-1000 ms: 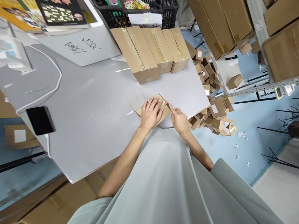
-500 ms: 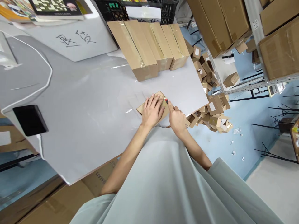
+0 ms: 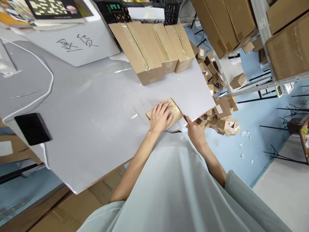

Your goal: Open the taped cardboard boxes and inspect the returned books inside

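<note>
My left hand (image 3: 161, 118) lies on a small taped cardboard box (image 3: 175, 111) at the table's near edge, fingers stretched out over its top and pressing it down. My right hand (image 3: 196, 132) is closed round a slim red and black box cutter (image 3: 185, 118). Its tip is at the right end of the box, beside the corner. The fingers cover most of the handle, and I cannot make out the blade. Clear shiny tape shows on the box between the two hands.
Taped cartons (image 3: 149, 61) stand in a row at the back of the grey table (image 3: 96, 106). A phone (image 3: 33, 129) on a white cable lies left. Behind are a white bin (image 3: 79, 45) and black crate (image 3: 120, 13). Boxes (image 3: 223, 112) are heaped on the floor, right.
My right hand has drawn the box cutter right and toward me along the box's edge to its corner. The box and my left hand have shifted slightly right and nearer.
</note>
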Action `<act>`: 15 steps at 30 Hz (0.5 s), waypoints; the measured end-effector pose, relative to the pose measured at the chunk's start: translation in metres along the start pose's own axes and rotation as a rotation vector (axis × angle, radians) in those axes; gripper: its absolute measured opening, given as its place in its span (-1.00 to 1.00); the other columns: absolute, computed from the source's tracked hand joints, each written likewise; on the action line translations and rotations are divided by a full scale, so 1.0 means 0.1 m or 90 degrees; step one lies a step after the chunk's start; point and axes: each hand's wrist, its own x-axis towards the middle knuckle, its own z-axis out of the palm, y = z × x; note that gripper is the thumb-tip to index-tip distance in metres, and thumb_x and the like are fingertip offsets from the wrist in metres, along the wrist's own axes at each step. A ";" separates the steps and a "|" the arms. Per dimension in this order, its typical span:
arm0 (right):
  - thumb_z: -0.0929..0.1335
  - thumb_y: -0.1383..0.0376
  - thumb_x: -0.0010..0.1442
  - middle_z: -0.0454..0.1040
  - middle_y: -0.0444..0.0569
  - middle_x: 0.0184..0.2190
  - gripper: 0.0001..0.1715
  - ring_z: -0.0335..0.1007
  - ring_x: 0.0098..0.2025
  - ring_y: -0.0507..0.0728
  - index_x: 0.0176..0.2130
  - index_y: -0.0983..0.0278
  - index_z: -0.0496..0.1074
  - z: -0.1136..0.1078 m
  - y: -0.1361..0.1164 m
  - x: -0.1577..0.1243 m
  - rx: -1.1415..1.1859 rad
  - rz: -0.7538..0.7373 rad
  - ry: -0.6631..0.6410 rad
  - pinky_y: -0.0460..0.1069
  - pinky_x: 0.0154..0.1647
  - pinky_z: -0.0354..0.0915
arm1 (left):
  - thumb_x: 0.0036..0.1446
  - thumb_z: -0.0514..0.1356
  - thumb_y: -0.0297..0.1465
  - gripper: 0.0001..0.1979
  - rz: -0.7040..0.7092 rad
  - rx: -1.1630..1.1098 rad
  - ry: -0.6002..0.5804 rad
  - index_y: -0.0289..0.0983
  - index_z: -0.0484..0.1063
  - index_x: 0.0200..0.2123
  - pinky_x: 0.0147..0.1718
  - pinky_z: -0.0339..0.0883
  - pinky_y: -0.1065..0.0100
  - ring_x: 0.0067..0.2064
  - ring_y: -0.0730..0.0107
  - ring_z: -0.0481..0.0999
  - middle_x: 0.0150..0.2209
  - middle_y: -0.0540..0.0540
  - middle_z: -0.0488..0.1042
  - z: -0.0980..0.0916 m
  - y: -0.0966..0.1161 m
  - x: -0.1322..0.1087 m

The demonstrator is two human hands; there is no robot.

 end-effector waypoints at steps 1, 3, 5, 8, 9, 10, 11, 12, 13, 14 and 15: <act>0.20 0.35 0.61 0.74 0.11 -0.03 -0.31 0.71 -0.10 0.21 0.61 0.14 0.19 0.01 0.05 -0.04 0.035 -0.006 0.011 -0.02 -0.07 0.46 | 0.53 0.11 -0.16 -0.56 0.004 0.005 -0.006 -0.14 0.54 0.32 0.59 0.01 -0.23 0.60 -0.09 0.23 0.50 -0.21 0.41 -0.02 0.00 0.00; 0.21 0.31 0.61 0.76 0.10 -0.03 -0.34 0.71 -0.09 0.23 0.58 0.16 0.25 0.05 0.15 -0.08 0.124 -0.019 0.047 -0.01 -0.09 0.48 | 0.50 0.16 -0.11 -0.53 0.009 0.015 -0.021 -0.14 0.52 0.33 0.60 0.01 -0.23 0.61 -0.12 0.21 0.51 -0.22 0.39 -0.06 0.00 0.01; 0.21 0.26 0.59 0.76 0.11 -0.04 -0.34 0.72 -0.12 0.28 0.56 0.19 0.28 0.13 0.25 -0.08 0.222 -0.025 0.100 0.02 -0.13 0.50 | 0.40 0.28 -0.01 -0.43 0.013 0.026 -0.044 -0.14 0.50 0.34 0.60 -0.02 -0.26 0.62 -0.20 0.18 0.52 -0.25 0.37 -0.11 0.01 0.03; 0.24 0.14 0.55 0.77 0.17 -0.06 -0.29 0.72 -0.18 0.33 0.55 0.27 0.31 0.30 0.39 0.05 0.357 -0.018 0.168 0.09 -0.16 0.54 | 0.14 0.49 0.07 -0.12 -0.001 0.050 -0.078 -0.22 0.42 0.40 0.61 -0.14 -0.34 0.62 -0.40 0.11 0.56 -0.40 0.27 -0.09 0.08 0.10; 0.25 0.11 0.54 0.76 0.18 -0.04 -0.28 0.72 -0.16 0.34 0.54 0.28 0.32 0.35 0.42 0.12 0.404 -0.020 0.182 0.11 -0.14 0.56 | 0.06 0.54 0.05 0.02 -0.012 0.059 -0.085 -0.28 0.36 0.45 0.61 -0.17 -0.36 0.63 -0.46 0.06 0.58 -0.47 0.19 -0.05 0.11 0.13; 0.26 0.08 0.53 0.76 0.19 -0.02 -0.27 0.72 -0.13 0.34 0.52 0.29 0.34 0.40 0.45 0.20 0.452 -0.027 0.192 0.13 -0.11 0.58 | -0.01 0.58 0.03 0.14 -0.024 0.068 -0.090 -0.34 0.27 0.50 0.60 -0.18 -0.38 0.64 -0.52 0.02 0.60 -0.53 0.11 -0.01 0.15 0.17; 0.26 0.06 0.52 0.75 0.19 0.00 -0.27 0.72 -0.11 0.34 0.51 0.28 0.35 0.45 0.47 0.28 0.497 -0.038 0.200 0.14 -0.08 0.60 | -0.06 0.61 -0.01 0.25 -0.036 0.075 -0.093 -0.38 0.17 0.55 0.60 -0.18 -0.40 0.64 -0.56 -0.02 0.61 -0.58 0.04 0.03 0.18 0.22; 0.25 0.04 0.52 0.75 0.18 0.01 -0.28 0.72 -0.10 0.32 0.49 0.28 0.37 0.48 0.49 0.36 0.535 -0.051 0.205 0.14 -0.05 0.61 | -0.08 0.62 -0.05 0.32 -0.045 0.080 -0.096 -0.39 0.07 0.59 0.59 -0.17 -0.41 0.64 -0.57 -0.04 0.62 -0.60 0.00 0.08 0.22 0.28; 0.25 0.02 0.52 0.74 0.17 -0.01 -0.28 0.72 -0.11 0.30 0.48 0.28 0.38 0.50 0.51 0.44 0.565 -0.062 0.208 0.14 -0.06 0.61 | -0.09 0.62 -0.10 0.37 -0.051 0.084 -0.098 -0.38 -0.01 0.62 0.58 -0.15 -0.42 0.64 -0.58 -0.03 0.61 -0.60 0.01 0.11 0.25 0.33; 0.24 0.00 0.52 0.74 0.15 -0.04 -0.28 0.71 -0.16 0.28 0.46 0.28 0.40 0.52 0.52 0.52 0.582 -0.072 0.212 0.13 -0.08 0.62 | -0.09 0.62 -0.14 0.39 -0.052 0.086 -0.099 -0.35 -0.07 0.64 0.58 -0.14 -0.42 0.63 -0.56 0.00 0.60 -0.58 0.04 0.12 0.27 0.39; 0.23 -0.02 0.53 0.73 0.13 -0.07 -0.28 0.69 -0.22 0.24 0.45 0.29 0.41 0.54 0.54 0.59 0.586 -0.080 0.218 0.11 -0.13 0.62 | -0.10 0.61 -0.18 0.41 -0.051 0.089 -0.099 -0.33 -0.11 0.65 0.58 -0.14 -0.42 0.62 -0.55 0.04 0.58 -0.57 0.08 0.11 0.29 0.44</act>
